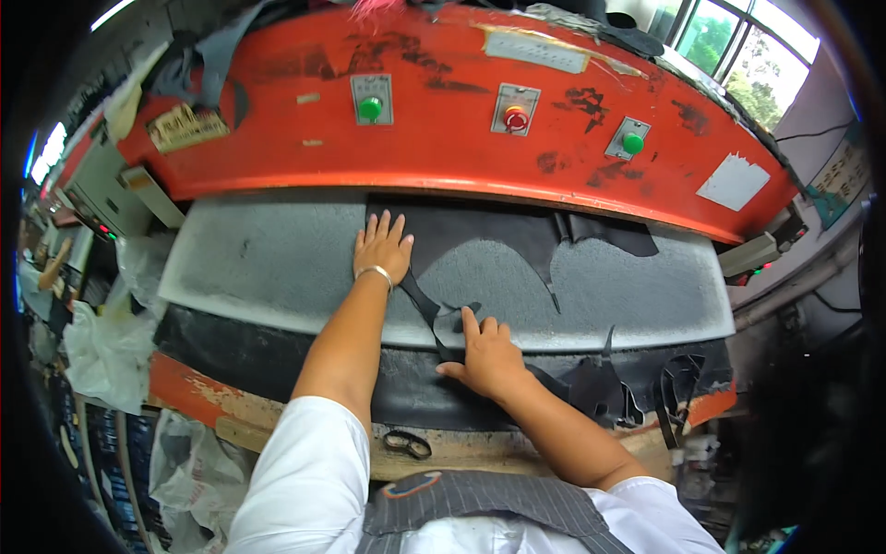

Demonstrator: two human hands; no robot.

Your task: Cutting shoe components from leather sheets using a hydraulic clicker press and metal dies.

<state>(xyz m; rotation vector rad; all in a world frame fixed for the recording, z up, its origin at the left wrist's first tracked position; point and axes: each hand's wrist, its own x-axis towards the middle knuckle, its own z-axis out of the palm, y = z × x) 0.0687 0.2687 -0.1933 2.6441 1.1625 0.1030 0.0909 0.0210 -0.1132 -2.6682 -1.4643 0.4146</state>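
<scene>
Nearest of all, below the flat grey cutting board with whitened edges, a grey pinstriped cloth apron was seen between two white sleeves. A small black looped piece was left on the worn ledge on the near side of the board. Along the board's near edge a wide black strip was laid, its right part covered by jagged black scraps.

The right hand was held palm down over the board's near edge, the forearm slanted in from the right. Its index finger was stretched toward the board's far side, the other fingers were partly bent, and the thumb was spread away to the left; whether anything was pressed beneath it could not be told. A small dark offcut was placed on the board just beyond its fingertips.

Farther in, the left hand, banded at the wrist by a silver-coloured bracelet, was laid flat on the board with its fingers fanned apart, at the left end of a thin black leather-like sheet. The sheet was spread along the board's far side, its near edge cut into deep curves, and a narrow tail was trailed toward the board's near edge, where it was partly hidden by the right hand.

Past the board, the way was crossed by a scuffed red metal beam, fitted with two round green buttons and one red button.
</scene>
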